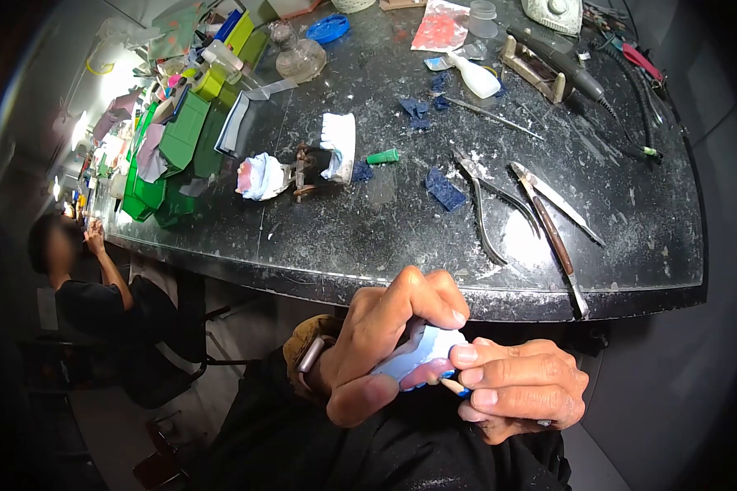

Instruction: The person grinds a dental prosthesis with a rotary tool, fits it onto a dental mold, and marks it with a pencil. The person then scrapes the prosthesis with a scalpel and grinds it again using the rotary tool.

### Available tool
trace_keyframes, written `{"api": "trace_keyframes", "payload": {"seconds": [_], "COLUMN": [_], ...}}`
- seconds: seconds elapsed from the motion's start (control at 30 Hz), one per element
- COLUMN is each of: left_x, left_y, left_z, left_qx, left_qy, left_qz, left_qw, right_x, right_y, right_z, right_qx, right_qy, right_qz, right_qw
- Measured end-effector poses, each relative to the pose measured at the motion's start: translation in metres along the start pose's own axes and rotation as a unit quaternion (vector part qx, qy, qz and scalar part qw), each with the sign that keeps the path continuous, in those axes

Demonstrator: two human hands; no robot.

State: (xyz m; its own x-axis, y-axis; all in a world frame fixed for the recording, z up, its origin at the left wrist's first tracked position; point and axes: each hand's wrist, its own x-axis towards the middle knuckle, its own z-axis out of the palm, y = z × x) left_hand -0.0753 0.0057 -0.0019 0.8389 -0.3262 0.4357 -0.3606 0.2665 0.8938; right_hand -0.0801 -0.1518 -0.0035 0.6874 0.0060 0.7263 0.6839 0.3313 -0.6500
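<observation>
- Gripping a blue, white and pink dental model (418, 357), the left hand (377, 344) curls its fingers over the upper side and sets its thumb below.
- The right hand (524, 385) closes from the opposite side, fingers pressed together, pinching a small blue-and-beige piece (455, 386) at the model's edge; the contact is partly hidden.
- Model position: above the person's lap, in front of the near edge of the black bench (368, 233).
- Bench, right part: pliers (480, 214) with handles apart; beside them, a brown-handled tool (555, 240) whose near end reaches the bench edge.
- Bench, centre: a blue scrap (445, 190) and a green cylinder (382, 156), lying on its side.
- Left of the cylinder: a hinged frame (302, 173) between a white cast (338, 141) and a second cast (262, 177), blue, white and pink.
- Far left: green bins (185, 131) on the bench; a seated co-worker (94, 304) beyond, one hand raised.
</observation>
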Motion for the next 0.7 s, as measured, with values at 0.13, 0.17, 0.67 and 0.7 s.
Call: {"api": "trace_keyframes", "payload": {"seconds": [0.13,0.17,0.67,0.7], "left_x": [0.001,0.001,0.006,0.007], "left_y": [0.0,0.0,-0.014,-0.015], "left_z": [-0.001,-0.001,-0.007,-0.006], "left_qx": [0.002,0.004,-0.114,-0.121], "left_qy": [-0.003,-0.006,-0.031,-0.029], "left_qz": [0.003,0.012,0.007,0.011], "left_qw": [1.0,1.0,0.993,0.992], "right_x": [0.0,0.0,-0.002,-0.004], "right_y": [0.001,0.001,-0.001,0.002], "right_z": [0.0,0.0,-0.007,-0.006], "right_qx": [-0.003,-0.002,0.142,0.147], "right_qy": [-0.002,0.001,0.008,0.004], "right_qz": [0.002,0.002,0.141,0.127], "right_qw": [1.0,1.0,0.98,0.981]}}
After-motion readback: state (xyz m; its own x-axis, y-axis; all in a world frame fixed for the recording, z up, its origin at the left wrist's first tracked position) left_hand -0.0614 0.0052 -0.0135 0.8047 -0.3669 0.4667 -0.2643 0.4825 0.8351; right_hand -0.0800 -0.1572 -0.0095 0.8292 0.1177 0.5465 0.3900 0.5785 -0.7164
